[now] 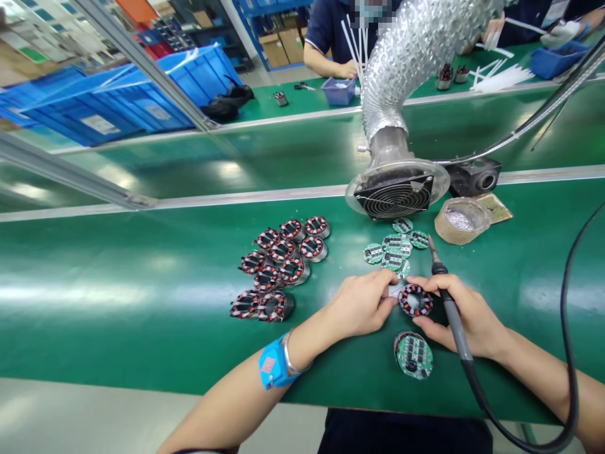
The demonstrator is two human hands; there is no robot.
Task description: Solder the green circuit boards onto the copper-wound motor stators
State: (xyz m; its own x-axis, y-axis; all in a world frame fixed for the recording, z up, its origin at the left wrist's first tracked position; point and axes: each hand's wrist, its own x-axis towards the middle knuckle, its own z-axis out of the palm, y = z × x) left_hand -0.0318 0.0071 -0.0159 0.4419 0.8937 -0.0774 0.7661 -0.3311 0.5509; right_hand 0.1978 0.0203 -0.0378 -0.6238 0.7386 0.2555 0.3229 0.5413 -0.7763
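My right hand (472, 315) grips a ring-shaped motor stator (416, 300) with copper windings between thumb and fingers. A soldering iron (454, 321) also rests in that hand, its tip pointing up and away from the stator. Close against the stator's left side, my left hand (363, 304) is closed in a pinch; thin wires and something whitish show at its fingertips, but what it holds is unclear. Just beyond the hands lies a loose pile of round green circuit boards (393, 243). Nearer me sits a stator topped with a circuit board (414, 356).
Several stators (282, 251) stand grouped on the green bench (142, 277) at left. A fume extractor (397, 189) hangs beyond the boards, beside a tub of silvery material (460, 222). The iron's black cable (567, 340) loops at right. Across the bench, co-workers (331, 38) sit.
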